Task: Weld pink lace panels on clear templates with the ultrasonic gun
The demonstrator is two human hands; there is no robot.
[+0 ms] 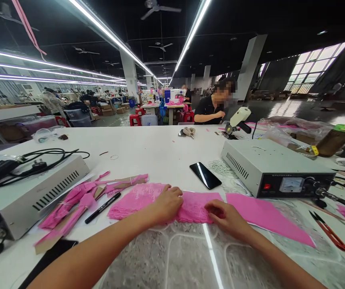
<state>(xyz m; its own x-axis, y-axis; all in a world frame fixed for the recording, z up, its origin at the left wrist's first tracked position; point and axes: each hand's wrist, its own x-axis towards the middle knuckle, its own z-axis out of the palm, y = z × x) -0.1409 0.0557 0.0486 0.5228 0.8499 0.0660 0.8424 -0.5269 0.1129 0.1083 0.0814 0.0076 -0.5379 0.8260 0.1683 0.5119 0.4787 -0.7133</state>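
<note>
A stack of pink lace fabric lies in front of me, with a lace piece stretching right from it. My left hand is closed over the lace where stack and piece meet; its fingers are bent and its thumb is hidden. At the piece's right end, the thumb and fingers of my right hand are pinched on its edge. Just beyond that hand lies a flat, pointed pink fabric panel. A black marker lies left of the stack, beside tied pink strips.
Grey power boxes stand at left and right. A phone lies behind the lace. Red-handled snips are at far right, below a green-lidded cup. A co-worker sits across the table near a tape dispenser.
</note>
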